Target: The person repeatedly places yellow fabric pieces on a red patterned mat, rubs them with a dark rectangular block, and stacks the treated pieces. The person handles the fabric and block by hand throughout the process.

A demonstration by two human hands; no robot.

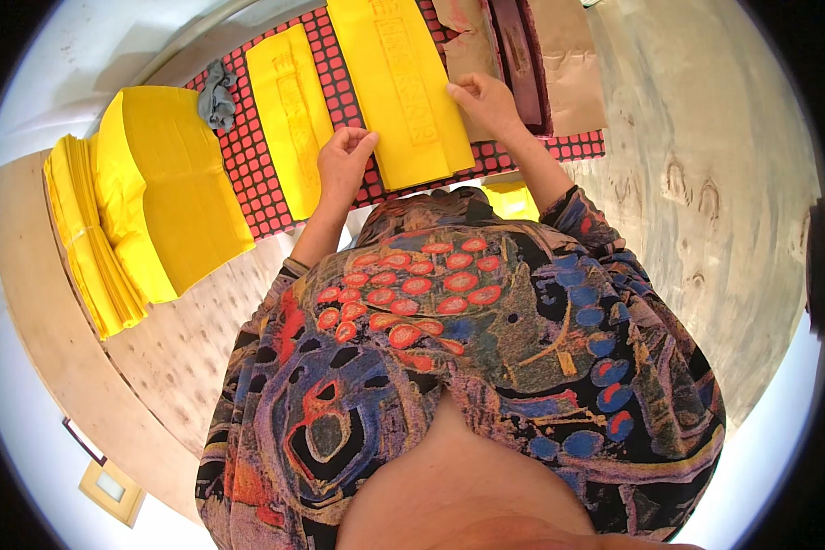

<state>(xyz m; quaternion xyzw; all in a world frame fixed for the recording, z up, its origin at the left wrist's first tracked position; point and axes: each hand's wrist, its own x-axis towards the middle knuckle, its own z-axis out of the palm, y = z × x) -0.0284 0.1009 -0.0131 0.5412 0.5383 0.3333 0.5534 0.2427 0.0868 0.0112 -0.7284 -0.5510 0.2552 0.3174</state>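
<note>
A long yellow paper strip (399, 82) with a faint stamped panel lies in front of me on a red-and-black checked cloth (247, 165). My left hand (344, 165) is closed in a pinch at its left edge. Across from it, my right hand (488, 103) pinches the right edge with thumb and forefinger. Left of my left hand lies a second yellow strip (289, 119), with a similar marked panel. Just beyond my right hand is a dark reddish-brown block (520, 64), long and narrow, with a raised middle.
Brown paper (573, 82) lies around the dark block. At the far left are a yellow folded stack (170, 183) and a tied yellow bundle (92, 238). A crumpled grey cloth (217, 96) sits near the stack. The wooden tabletop (706, 183) extends to the right.
</note>
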